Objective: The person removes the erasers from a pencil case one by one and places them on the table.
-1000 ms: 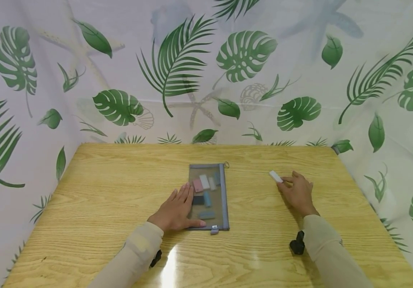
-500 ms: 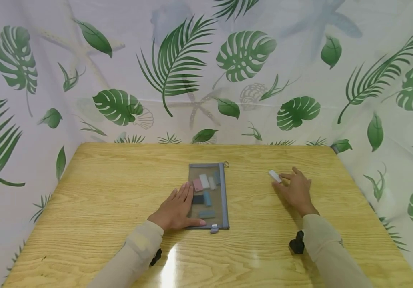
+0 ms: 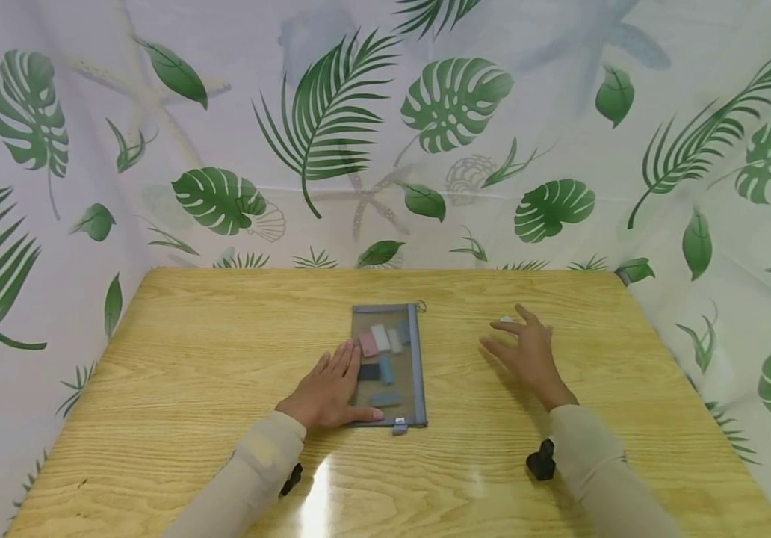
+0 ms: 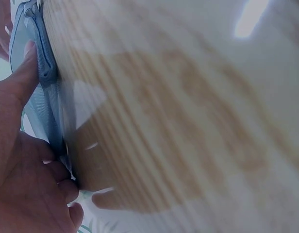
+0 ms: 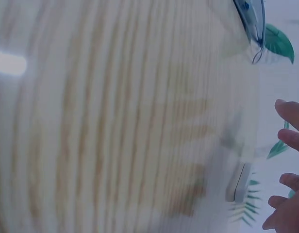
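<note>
A grey zip pouch (image 3: 415, 366) with a see-through mesh front lies on the table. Several small blocks show inside, among them a pink block (image 3: 368, 344), a dark block (image 3: 370, 372) and a blue block (image 3: 386, 370). My left hand (image 3: 323, 394) rests along the pouch's left side, fingers straight, thumb on its near edge; the left wrist view has the thumb against the pouch (image 4: 47, 63). To the right, my right hand (image 3: 527, 357) hovers with spread fingers, holding nothing. Behind them a small white block (image 3: 506, 320) lies on the table, partly hidden; the right wrist view shows it (image 5: 239, 183) apart from the fingers.
The wooden table (image 3: 224, 314) reaches back to a white curtain (image 3: 358, 149) printed with green leaves. A ring (image 3: 422, 306) hangs at the pouch's far right corner. Each wrist wears a black device, the right one (image 3: 542, 460) plainly visible.
My right hand has let go of the white block, leaving it on the table, and has moved left in front of it with fingers spreading. The left hand and pouch stay put.
</note>
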The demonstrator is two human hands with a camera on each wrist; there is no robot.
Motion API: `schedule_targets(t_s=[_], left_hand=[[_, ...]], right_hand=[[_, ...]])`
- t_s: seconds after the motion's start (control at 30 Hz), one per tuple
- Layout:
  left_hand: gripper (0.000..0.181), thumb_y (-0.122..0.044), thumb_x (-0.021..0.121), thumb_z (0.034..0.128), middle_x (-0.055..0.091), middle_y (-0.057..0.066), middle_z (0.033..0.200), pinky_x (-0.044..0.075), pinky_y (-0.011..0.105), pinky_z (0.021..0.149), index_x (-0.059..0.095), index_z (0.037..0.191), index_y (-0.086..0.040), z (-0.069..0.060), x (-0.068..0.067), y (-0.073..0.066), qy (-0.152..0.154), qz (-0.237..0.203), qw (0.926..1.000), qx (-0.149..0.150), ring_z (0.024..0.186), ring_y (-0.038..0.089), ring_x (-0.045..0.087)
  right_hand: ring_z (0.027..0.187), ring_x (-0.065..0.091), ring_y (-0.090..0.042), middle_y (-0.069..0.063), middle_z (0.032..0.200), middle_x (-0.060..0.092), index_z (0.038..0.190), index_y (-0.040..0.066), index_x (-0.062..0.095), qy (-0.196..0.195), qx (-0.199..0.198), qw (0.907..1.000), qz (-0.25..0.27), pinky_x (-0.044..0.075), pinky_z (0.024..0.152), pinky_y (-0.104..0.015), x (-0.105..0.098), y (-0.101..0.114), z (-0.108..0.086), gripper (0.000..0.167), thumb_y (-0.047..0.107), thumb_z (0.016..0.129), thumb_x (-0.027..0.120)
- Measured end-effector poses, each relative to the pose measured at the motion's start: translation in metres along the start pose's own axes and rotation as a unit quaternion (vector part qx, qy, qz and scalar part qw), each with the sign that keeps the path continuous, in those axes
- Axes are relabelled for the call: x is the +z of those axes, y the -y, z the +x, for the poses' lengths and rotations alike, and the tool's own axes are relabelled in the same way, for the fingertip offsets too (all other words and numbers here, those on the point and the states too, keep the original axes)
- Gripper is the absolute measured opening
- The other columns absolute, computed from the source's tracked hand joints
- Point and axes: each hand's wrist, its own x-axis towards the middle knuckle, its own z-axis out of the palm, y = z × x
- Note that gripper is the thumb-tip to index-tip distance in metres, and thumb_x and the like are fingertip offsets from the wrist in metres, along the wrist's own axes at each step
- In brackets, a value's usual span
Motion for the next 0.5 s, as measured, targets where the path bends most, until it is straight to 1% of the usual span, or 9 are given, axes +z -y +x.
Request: schedule_targets(t_s=[0.23,0.5], left_hand=[[0.113,-0.071,0.056,0.0918,0.001,0.019,0.168,0.006,0.048,0.125,0.005,0.161,0.002,0.001,0.002,0.001,0.001,0.0,1.0,-0.002,0.155,0.03,0.003],[0.113,-0.071,0.055,0.0918,-0.001,0.018,0.168,0.004,0.048,0.125,0.004,0.161,0.001,0.002,0.003,0.003,0.001,0.001,1.0,-0.004,0.155,0.03,0.002]], right_hand=[[0.141,0.027,-0.059,-0.039,0.151,0.035,0.116,-0.009,0.072,-0.001,-0.029,0.9995,0.015,0.005,0.105,-0.084,0.01,0.017,-0.003,0.04,0.017,0.088,0.081],[0.137,0.031,-0.062,-0.04,0.148,0.038,0.113,-0.007,0.074,0.003,-0.064,0.9977,0.021,0.006,0.103,-0.086,0.024,0.031,-0.008,0.036,0.014,0.085,0.083]])
